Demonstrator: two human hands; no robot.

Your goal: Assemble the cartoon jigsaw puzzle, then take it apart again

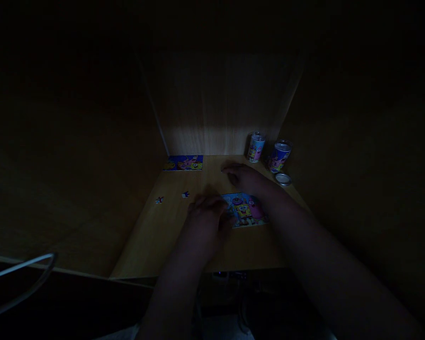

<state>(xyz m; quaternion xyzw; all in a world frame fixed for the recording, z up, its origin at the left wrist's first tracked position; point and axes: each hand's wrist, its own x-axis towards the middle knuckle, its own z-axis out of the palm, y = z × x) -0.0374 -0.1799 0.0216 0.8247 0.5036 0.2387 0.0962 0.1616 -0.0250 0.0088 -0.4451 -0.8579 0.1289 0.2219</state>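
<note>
Blue, rectangular, cartoon-printed puzzle (243,211) lay below frame centre, left hand (206,215) at its edge, right hand (246,177) above, both grips indiscernible.

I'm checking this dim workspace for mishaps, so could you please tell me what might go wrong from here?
The left hand, at the edge of the flat blue cartoon picture, might nudge it askew. The right forearm could brush the round silver metal lid nearby. In dim light, the small blue jigsaw piece might be overlooked.

And mid-frame, the desk (156,241) is carrying two cartoon pictures (243,210), two small pieces (185,194) centre-left, two cans (256,149) and a lid (283,179) centre-right!
</note>
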